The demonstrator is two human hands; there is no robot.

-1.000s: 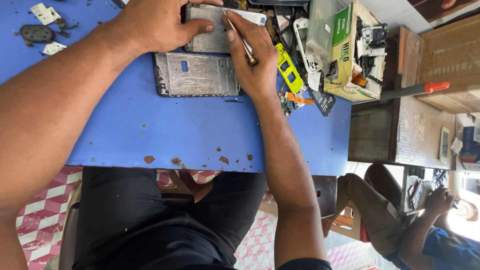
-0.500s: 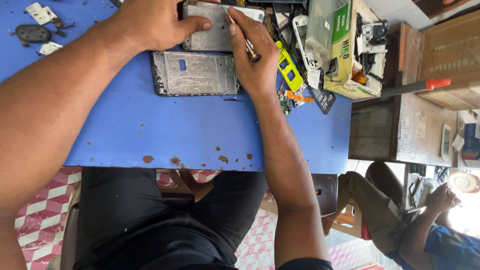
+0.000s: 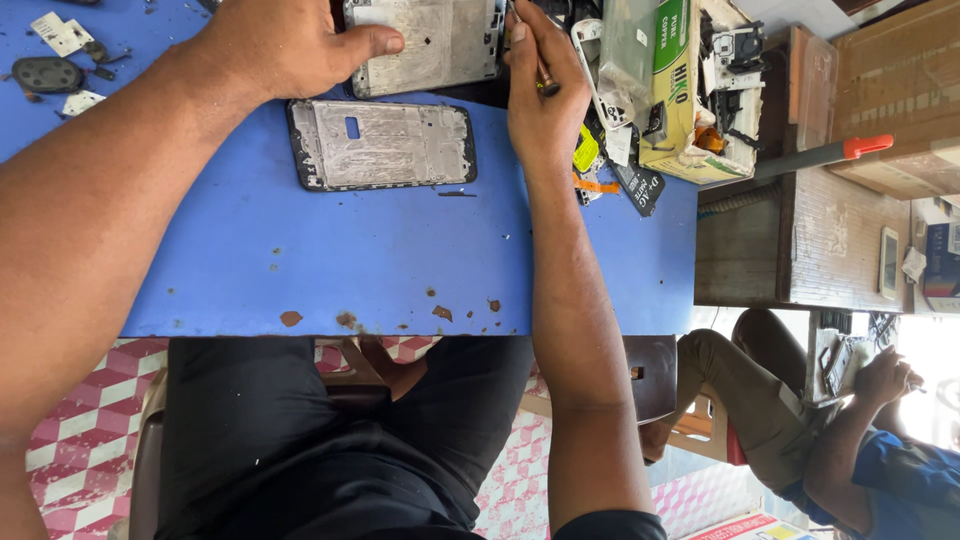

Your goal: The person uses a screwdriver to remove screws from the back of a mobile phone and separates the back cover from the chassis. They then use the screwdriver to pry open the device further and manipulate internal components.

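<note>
Head view, top centre of the frame: a bare grey metal phone mid-frame (image 3: 425,40), flat and rectangular, lies on the blue-painted table (image 3: 400,260). The left hand (image 3: 285,45) presses on its left edge, thumb laid across the corner. The right hand (image 3: 540,100) is closed around a thin brown-handled screwdriver (image 3: 540,72), whose tip meets the frame's right edge. Just below lies a second grey metal frame with a dark border (image 3: 382,144), untouched. A cluttered carton of parts (image 3: 690,95) stands at upper right, and small loose components (image 3: 50,70) lie at upper left. At lower right another person (image 3: 860,440) sits apart. Judged by its look, the held frame is light, stiff and thin, liable to bend, and best gripped by its long edges.
</note>
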